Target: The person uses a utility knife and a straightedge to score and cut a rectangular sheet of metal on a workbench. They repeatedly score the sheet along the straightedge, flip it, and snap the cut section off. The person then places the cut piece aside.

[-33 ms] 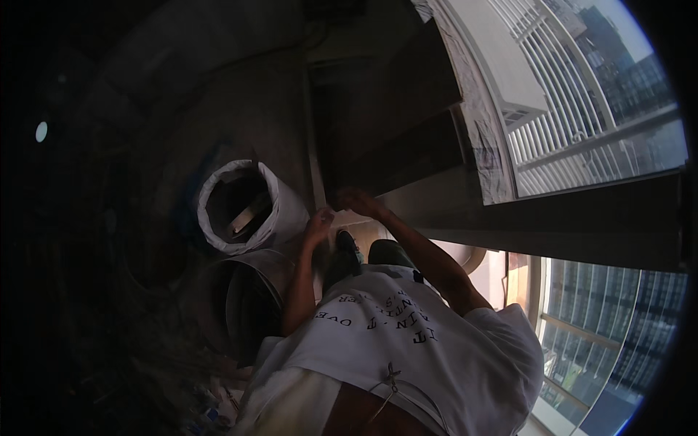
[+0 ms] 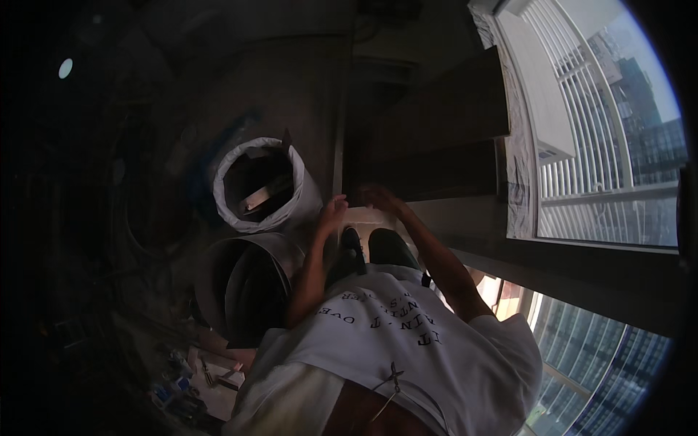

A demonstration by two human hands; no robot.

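My left hand point(image 2: 334, 212) is raised in front of me, beside the white sack-like container point(image 2: 309, 200). Its fingers look bent together; whatever may be between them is too dark to make out. Just to its right, my right hand point(image 2: 379, 198) reaches against a dark cabinet-like piece point(image 2: 429, 167), and its fingertips are lost in shadow. A small gap separates the hands. Inside the white container's round mouth, a pale flat strip point(image 2: 265, 193) lies at a slant.
A grey curved tub or rolled sheet point(image 2: 218, 272) stands near my left forearm. Small items sit on a light surface point(image 2: 218, 374) at the lower left. On the right, a long dark ledge point(image 2: 582, 276) runs below a window point(image 2: 582, 145) with white railings. The left side is very dark.
The whole view has shifted, so the container and window appear further right and the lower-left items show more. Both hands remain close together, the gap between them slightly wider.
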